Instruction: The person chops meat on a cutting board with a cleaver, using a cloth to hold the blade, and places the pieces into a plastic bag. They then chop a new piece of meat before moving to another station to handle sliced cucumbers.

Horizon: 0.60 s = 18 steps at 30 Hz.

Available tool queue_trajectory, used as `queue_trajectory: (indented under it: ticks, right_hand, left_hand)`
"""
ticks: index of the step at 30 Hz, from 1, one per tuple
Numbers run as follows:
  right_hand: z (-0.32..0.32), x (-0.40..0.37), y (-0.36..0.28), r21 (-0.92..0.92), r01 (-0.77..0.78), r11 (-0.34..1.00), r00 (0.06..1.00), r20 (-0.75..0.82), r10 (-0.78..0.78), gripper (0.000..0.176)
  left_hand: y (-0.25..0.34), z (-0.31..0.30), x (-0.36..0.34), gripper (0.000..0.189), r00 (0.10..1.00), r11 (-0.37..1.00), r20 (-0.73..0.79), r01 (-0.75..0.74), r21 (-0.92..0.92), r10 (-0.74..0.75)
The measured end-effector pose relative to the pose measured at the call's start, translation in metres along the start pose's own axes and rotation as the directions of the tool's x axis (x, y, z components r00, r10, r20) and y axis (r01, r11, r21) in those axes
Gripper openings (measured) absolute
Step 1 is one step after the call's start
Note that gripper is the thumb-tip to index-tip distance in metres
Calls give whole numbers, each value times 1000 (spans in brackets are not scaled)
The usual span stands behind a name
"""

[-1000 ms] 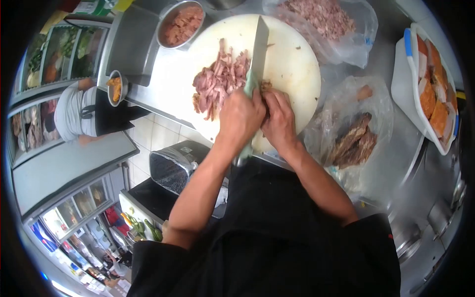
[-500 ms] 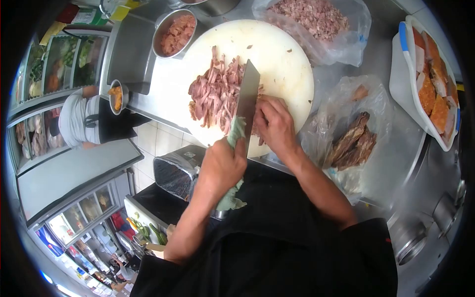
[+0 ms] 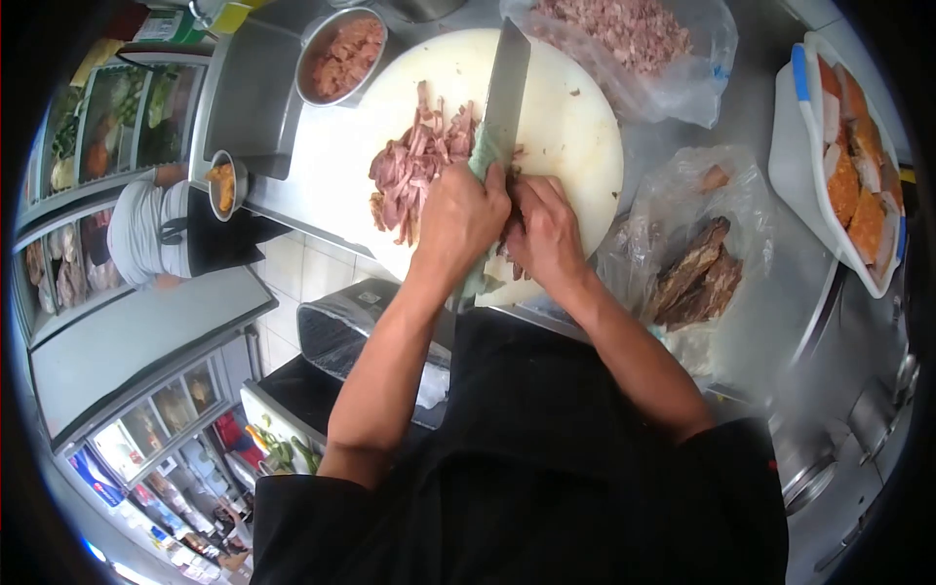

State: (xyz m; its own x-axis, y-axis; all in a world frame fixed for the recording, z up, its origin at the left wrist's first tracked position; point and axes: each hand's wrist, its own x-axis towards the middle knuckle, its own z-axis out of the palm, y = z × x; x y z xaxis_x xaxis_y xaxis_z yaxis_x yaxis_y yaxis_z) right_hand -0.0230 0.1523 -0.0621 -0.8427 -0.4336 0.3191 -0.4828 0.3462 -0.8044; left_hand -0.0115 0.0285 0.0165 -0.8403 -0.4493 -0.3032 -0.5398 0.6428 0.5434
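Head view, looking down on a steel counter (image 3: 780, 322). One round white cutting board (image 3: 575, 127) lies at its near left edge, the board's near rim reaching that edge; past it, tiled floor and one plastic-lined bin (image 3: 341, 331) lie below.

The left hand (image 3: 458, 219) grips one knife (image 3: 505, 83), its fingers wrapped tight round the handle, which is bound in green cloth. The broad blade points to the far side across the middle of the board. The right hand (image 3: 541, 234) sits just beside the left, touching it, fingers curled and pressed together on a meat piece (image 3: 509, 255) at the near side of the board, right of the blade.

One heap of sliced meat (image 3: 414, 166) lies left of the blade. Bare board remains to the right of the blade and along the far left rim.

Around the board:
- Two plastic bags: one of chopped meat (image 3: 634, 39), its edge overlapping the board's far right rim, and one of dark meat slabs (image 3: 697, 263) just right of the board.
- Two metal bowls: a large one (image 3: 341, 54) touching the far left rim and a small one (image 3: 226, 180) further left.
- One white tray (image 3: 795, 166) of roast cuts stands at the far right, well apart from the hands.

Another person (image 3: 146, 234), in a grey shirt, stands at the left below counter level.
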Motion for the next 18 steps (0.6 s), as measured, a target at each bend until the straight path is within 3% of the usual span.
queue_trajectory:
  ticks: [2,4,6,8,14,16,18]
  right_hand:
    - [-4,4,2,-19,5,1000,1000,0,-5,21]
    - [-12,5,3,200,-205,958,979,50,199,19]
    - [-18,3,3,235,-261,936,965,76,249,13]
    - [-17,-1,8,118,5,993,1000,5,-5,11]
    - [-10,-5,9,51,70,996,998,-5,-70,15]
    - [-10,-3,11,37,68,997,998,10,-68,15]
    - [-8,-4,5,37,93,995,995,25,-94,15]
  left_hand:
    - [9,-13,6,40,999,1000,-20,-27,2,27]
    - [7,-30,-4,43,997,1000,78,21,21,-23]
    - [12,-44,-34,44,979,996,185,85,17,-87]
    - [-2,-39,-66,40,974,990,192,109,90,-124]
    - [-24,-1,-98,34,997,997,44,68,31,-69]
    - [-17,4,-73,35,998,996,13,57,-74,-56]
    - [-1,8,-29,39,999,999,16,44,3,-44]
